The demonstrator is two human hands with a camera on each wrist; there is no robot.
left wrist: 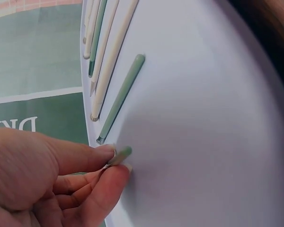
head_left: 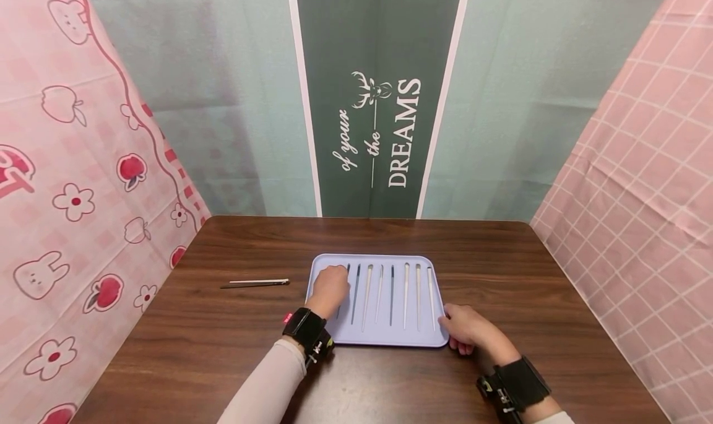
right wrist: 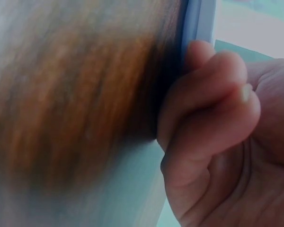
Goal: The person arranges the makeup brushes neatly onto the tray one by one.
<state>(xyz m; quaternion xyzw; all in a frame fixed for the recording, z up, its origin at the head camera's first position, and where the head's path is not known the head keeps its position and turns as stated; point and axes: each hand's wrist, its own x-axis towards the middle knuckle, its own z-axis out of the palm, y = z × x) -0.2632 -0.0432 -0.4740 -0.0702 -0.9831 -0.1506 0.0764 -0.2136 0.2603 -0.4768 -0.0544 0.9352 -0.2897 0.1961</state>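
Observation:
My left hand [head_left: 331, 286] is over the left part of a pale lilac tray [head_left: 379, 339]. In the left wrist view, thumb and fingers pinch a slim green-handled brush [left wrist: 123, 155], mostly hidden by the fingers. Beside it lies another green-handled brush [left wrist: 123, 97] with a silvery collar near the tip, followed by a cream-handled brush [left wrist: 114, 61]. Several more brushes lie in a row across the tray, tips toward the far rim. My right hand [head_left: 465, 326] grips the tray's front right corner, thumb at the rim and fingers curled by its outer side.
Left of the tray, two thin brushes, one white [head_left: 259, 281] and one dark [head_left: 245, 285], lie close together on the brown wooden table [head_left: 184, 350]. A green printed cloth [head_left: 384, 102] hangs behind the table, with pink cloths on both sides.

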